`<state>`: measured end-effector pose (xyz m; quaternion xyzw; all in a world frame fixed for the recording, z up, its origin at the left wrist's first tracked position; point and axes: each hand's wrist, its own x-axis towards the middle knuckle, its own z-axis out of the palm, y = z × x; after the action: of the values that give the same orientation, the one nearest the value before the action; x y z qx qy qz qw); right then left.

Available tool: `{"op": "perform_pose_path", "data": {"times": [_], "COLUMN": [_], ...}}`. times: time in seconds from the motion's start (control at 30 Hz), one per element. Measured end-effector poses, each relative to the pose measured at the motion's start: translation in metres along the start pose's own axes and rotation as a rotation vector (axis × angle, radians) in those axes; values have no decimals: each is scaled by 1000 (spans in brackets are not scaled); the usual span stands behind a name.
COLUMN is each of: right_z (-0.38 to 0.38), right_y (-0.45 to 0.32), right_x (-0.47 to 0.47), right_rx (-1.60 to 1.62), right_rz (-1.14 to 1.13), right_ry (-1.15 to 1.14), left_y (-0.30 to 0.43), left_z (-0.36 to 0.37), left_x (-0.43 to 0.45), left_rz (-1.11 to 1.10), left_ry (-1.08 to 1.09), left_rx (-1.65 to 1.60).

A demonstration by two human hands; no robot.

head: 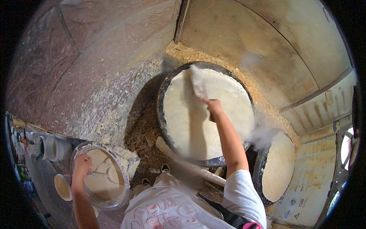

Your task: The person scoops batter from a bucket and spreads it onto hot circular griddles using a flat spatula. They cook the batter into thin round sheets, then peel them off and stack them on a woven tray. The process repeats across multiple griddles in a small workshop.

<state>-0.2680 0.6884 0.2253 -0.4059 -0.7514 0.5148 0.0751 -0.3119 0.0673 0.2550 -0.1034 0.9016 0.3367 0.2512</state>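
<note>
My right hand (214,106) grips the handle of a flat, pale spreading scraper (198,81), blurred by motion, over a large round griddle (177,120) coated with a thin layer of pale batter. The tool reaches towards the griddle's far rim, and its handle's lower end shows below my fist. At the left, my left hand (83,164) is at a wide bowl (121,183) of creamy batter, its fingers curled around what seems to be a ladle's handle. The ladle (107,173) lies partly sunk in the batter.
A second round griddle (278,167) with a pale sheet on it stands at the right, steam beside it. A small tub (63,187) and open white buckets (54,147) stand at the left. Splattered walls rise beyond the griddles; a pale bar runs along the near edge.
</note>
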Motion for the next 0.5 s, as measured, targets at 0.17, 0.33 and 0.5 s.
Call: {"op": "perform_pose_path", "data": {"times": [0.17, 0.33, 0.5], "right_z": [43, 0, -110], "right_y": [-16, 10, 86], "right_x": [-19, 30, 62], "right_rx": [-676, -931, -646], "right_rz": [-303, -185, 78], "right_ry": [-37, 163, 464], "left_y": [3, 5, 0], "left_z": [4, 2, -8], "left_x": [4, 5, -4], "left_rz": [20, -30, -37], "left_ry": [12, -2, 0], "left_rx": [-19, -54, -20]}}
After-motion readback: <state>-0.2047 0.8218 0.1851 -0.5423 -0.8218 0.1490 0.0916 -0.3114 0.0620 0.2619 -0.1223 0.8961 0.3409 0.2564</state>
